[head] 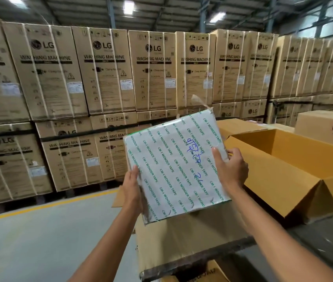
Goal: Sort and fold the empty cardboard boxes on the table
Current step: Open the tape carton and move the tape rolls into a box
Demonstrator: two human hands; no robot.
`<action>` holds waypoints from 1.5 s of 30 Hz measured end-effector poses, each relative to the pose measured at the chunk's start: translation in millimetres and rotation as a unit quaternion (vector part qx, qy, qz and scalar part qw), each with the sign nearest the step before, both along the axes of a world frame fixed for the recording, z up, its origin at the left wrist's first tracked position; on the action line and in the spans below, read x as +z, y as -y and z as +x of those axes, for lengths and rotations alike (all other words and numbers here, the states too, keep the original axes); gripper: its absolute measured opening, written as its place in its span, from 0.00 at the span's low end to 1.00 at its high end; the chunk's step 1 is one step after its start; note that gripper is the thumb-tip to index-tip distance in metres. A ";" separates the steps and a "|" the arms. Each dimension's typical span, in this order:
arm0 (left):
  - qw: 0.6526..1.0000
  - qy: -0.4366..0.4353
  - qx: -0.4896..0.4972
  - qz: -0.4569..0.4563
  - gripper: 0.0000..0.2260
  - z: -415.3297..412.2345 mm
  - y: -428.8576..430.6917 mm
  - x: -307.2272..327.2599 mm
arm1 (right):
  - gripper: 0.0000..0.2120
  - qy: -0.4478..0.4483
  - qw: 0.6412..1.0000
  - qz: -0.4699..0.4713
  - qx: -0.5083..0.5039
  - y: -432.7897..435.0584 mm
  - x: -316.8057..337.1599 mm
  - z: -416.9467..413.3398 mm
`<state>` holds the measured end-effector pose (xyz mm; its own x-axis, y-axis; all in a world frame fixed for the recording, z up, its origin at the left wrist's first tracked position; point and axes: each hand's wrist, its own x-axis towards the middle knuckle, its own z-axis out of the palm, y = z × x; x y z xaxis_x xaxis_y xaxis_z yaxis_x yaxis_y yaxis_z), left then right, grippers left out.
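Held up: flat white tape-wrapped cardboard box [173, 165] with green print, above the table's [322, 239] near edge | left hand [133, 186] fingers grip its left side, right hand [229, 167] fingers clamp the right | risk: glossy wrap may slip, dropping it beside the open yellow-brown cardboard box [273, 169]

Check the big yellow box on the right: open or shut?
Open. The yellow box has its top flaps folded outward and its inner walls show.

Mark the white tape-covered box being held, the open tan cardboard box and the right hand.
White tape-covered box [173, 165]: head view, printed face.
Open tan cardboard box [273, 176]: head view, near outer wall.
Right hand [230, 167]: head view, back of hand.
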<state>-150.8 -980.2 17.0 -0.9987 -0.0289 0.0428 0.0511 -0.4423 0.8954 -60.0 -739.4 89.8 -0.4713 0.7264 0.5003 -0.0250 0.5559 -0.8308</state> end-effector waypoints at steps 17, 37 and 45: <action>0.965 0.172 -0.007 0.197 0.30 59.6 -47.1 -75.1 | 0.25 0.075 0.957 0.269 0.080 17.8 30.3 6.4; 0.893 -0.223 0.138 -0.367 0.12 30.8 5.7 39.2 | 0.54 0.262 0.903 0.274 0.200 18.8 -35.1 12.4; 0.886 -0.117 -0.121 -0.432 0.25 -1.0 -25.8 106.0 | 0.46 0.218 0.884 0.345 0.228 32.1 -37.5 14.4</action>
<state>-151.8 -954.5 123.0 -0.9318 0.3294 0.1523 0.2781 0.3787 0.8828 -45.6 -771.5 52.3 -0.8935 0.0048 0.4489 -0.1380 0.9486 -0.2847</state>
